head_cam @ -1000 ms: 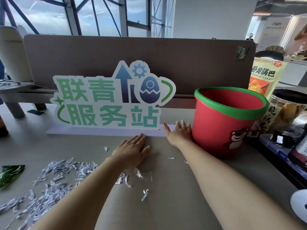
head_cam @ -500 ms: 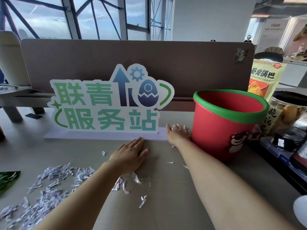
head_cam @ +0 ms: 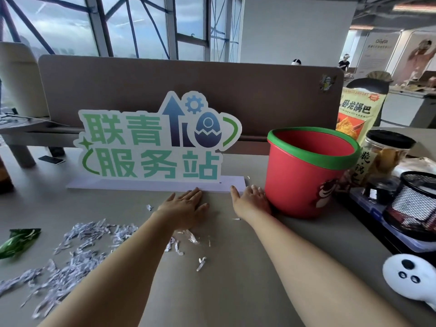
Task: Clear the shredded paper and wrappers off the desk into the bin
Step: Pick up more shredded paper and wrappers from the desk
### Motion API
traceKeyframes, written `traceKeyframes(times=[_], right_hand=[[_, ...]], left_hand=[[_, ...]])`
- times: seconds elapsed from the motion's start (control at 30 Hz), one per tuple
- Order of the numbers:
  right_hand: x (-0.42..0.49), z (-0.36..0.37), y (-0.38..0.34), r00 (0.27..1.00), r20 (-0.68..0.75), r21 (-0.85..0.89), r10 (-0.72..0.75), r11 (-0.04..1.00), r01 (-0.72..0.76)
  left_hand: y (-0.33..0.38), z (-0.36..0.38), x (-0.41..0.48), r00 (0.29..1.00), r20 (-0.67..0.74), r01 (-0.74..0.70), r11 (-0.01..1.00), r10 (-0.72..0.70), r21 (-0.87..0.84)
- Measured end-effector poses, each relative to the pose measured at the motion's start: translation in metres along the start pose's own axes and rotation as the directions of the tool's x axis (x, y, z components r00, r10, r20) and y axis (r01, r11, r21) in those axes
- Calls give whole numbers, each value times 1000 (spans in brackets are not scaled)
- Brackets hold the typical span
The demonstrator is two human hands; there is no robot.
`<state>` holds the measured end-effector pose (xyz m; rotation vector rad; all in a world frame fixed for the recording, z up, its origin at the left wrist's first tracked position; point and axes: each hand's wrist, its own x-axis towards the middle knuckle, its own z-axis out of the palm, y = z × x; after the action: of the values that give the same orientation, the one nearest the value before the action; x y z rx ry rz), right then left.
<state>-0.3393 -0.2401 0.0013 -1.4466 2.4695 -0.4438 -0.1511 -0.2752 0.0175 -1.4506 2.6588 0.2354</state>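
The red bin (head_cam: 304, 175) stands upright on the tabletop (head_cam: 224, 291); only its bare inner wall shows. The right hand (head_cam: 251, 200) lies open against its base, and the left hand (head_cam: 185, 207) lies flat, holding nothing. Shredded paper (head_cam: 77, 241) and a green wrapper (head_cam: 18, 239) lie further left.

Both arms outstretched, left hand (head_cam: 185, 207) and right hand (head_cam: 251, 200) flat.

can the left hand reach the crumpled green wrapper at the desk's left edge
Probably yes: the empty left hand has only loose white paper shreds between it and the crumpled green wrapper.
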Motion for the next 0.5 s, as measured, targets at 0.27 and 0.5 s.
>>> traceKeyframes(times=[0.27, 0.5], right_hand=[[-22, -9, -1, 994, 32, 46, -105, 994, 103], [23, -6, -18, 1000, -15, 68, -23, 997, 24]], left_hand=[[15, 11, -17, 999, 3, 35, 999, -34, -36], [9, 16, -12, 998, 62, -9, 999, 7, 38]])
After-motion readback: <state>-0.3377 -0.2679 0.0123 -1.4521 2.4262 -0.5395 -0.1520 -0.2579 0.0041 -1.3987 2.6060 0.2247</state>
